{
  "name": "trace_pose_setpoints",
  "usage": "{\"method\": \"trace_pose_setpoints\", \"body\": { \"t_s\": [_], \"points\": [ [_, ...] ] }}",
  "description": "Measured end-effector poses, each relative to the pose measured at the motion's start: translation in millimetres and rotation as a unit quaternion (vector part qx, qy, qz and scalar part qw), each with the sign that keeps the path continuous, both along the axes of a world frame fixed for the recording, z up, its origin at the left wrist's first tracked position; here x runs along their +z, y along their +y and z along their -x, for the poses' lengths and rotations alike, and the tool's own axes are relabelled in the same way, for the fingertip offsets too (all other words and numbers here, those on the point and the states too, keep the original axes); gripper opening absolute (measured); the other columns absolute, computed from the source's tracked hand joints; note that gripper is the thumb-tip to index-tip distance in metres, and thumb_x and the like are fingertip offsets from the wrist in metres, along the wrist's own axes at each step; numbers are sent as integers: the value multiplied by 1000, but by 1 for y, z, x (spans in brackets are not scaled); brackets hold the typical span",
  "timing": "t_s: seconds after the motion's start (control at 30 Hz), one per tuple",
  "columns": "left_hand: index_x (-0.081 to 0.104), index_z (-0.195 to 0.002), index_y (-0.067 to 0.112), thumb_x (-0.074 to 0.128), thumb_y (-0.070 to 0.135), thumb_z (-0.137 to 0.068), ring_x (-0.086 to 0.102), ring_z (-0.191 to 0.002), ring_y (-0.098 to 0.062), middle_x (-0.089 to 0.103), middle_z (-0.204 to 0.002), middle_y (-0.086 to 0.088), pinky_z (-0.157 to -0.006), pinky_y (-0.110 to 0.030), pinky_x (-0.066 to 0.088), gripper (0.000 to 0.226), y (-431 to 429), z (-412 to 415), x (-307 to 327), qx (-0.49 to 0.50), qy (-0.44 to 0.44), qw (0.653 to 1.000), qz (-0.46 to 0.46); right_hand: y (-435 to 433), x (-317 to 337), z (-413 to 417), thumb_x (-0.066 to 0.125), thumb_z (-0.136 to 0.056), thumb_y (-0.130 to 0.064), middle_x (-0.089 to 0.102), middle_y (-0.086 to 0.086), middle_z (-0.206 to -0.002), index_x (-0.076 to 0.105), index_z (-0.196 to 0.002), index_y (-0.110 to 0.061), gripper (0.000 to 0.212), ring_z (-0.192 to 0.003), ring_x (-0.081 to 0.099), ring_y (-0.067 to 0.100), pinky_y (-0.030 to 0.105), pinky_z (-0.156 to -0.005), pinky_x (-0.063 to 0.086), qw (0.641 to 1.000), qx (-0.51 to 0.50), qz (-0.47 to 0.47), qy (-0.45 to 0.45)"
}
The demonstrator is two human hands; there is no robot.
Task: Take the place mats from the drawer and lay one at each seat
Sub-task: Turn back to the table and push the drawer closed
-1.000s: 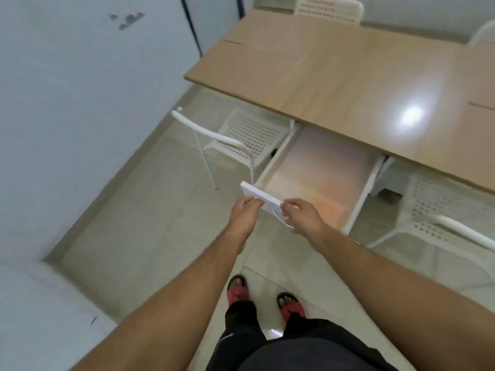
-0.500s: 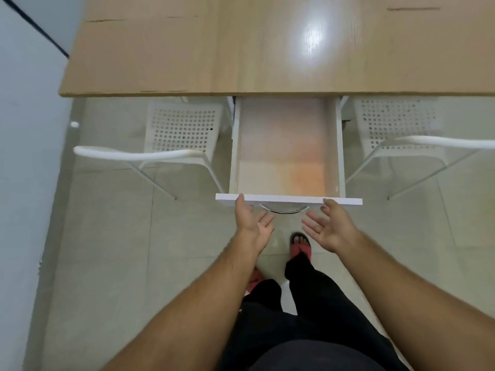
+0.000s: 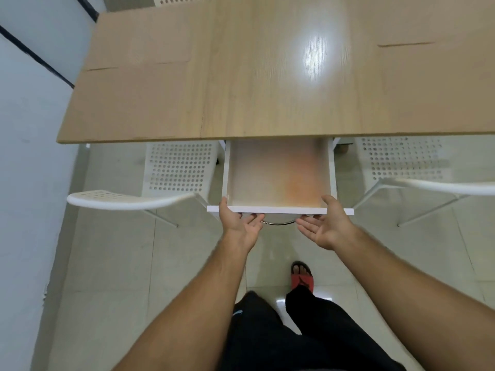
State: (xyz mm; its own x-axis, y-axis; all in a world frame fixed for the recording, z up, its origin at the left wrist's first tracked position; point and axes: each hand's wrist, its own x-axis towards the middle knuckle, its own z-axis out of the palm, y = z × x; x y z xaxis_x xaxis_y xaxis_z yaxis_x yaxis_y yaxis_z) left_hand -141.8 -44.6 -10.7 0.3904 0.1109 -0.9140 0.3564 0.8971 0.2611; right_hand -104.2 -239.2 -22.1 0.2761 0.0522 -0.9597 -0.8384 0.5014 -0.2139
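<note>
Under the near edge of the wooden bench (image 3: 241, 89), a white drawer (image 3: 281, 210) stands pulled out toward the person. Both hands are at its front panel, on either side of the curved metal handle (image 3: 278, 223). The left grip (image 3: 241, 226) is unclenched, its thumb laid over the panel's top edge and its loose fingers against the front face. The right grip (image 3: 328, 228) is the same, palm turned up and fingers nearly straight. Inside the drawer lies a flat, pale, orange-tinted surface (image 3: 278, 172); whether that is a place mat or the drawer's own floor cannot be told. On the bench top, faint edges outline a flat wood-coloured sheet at the far left (image 3: 139, 41), with a similar thin edge line at the far right (image 3: 405, 44). 2 white perforated chairs are tucked under the bench, 1 left of the drawer (image 3: 179, 167) and 1 right (image 3: 401, 159). Below, 1 red sandal (image 3: 302, 275) rests on the tiled floor (image 3: 107, 263)
</note>
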Motion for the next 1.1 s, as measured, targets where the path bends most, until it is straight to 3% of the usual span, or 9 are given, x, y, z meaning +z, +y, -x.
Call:
{"method": "trace_pose_setpoints", "body": {
  "t_s": [0.17, 0.47, 0.73, 0.9, 1.1],
  "points": [
    [15, -157, 8, 47, 63, -92, 45, -135, -44, 37, -152, -26, -117, -50, 25, 91, 3, -59, 3, -9, 0, 1000, -10, 2, 1, -51, 57, -95, -46, 61, 20, -126, 41, -137, -4, 61, -108, 66, 35, 47, -99, 51, 998, 43, 29, -24],
    [10, -158, 10, 45, 68, -90, 47, -134, -42, 34, -154, -24, -117, -49, 26, 95, 21, -144, -1, -16, -19, 1000, 6, 22, -4, -129, 56, -95, -51, 59, 17, -132, 40, -144, -11, 66, -113, 64, 36, 48, -96, 51, 997, 14, 47, -53],
    [29, -151, 10, 41, 65, -92, 49, -133, -38, 44, -147, -23, -116, -48, 24, 82, 32, -195, -17, -18, -26, 999, 12, 37, -15, -165, 53, -90, -64, 56, 15, -138, 46, -144, -24, 67, -118, 61, 35, 50, -102, 47, 996, -29, 27, -80],
    [44, -138, 10, 46, 67, -87, 55, -125, -38, 53, -137, -22, -115, -50, 24, 76, 37, -209, -24, -5, -30, 999, 15, 44, -18, -178, 55, -87, -67, 59, 15, -131, 47, -140, -25, 68, -117, 61, 36, 50, -94, 49, 996, -38, 23, -80],
    [45, -138, 11, 43, 65, -92, 57, -122, -37, 58, -129, -19, -114, -50, 24, 70, 31, -202, -24, -34, -30, 999, 2, 50, -16, -169, 50, -92, -65, 60, 11, -129, 52, -137, -26, 59, -117, 62, 33, 51, -98, 50, 994, 34, 38, -96]
  ]
}}
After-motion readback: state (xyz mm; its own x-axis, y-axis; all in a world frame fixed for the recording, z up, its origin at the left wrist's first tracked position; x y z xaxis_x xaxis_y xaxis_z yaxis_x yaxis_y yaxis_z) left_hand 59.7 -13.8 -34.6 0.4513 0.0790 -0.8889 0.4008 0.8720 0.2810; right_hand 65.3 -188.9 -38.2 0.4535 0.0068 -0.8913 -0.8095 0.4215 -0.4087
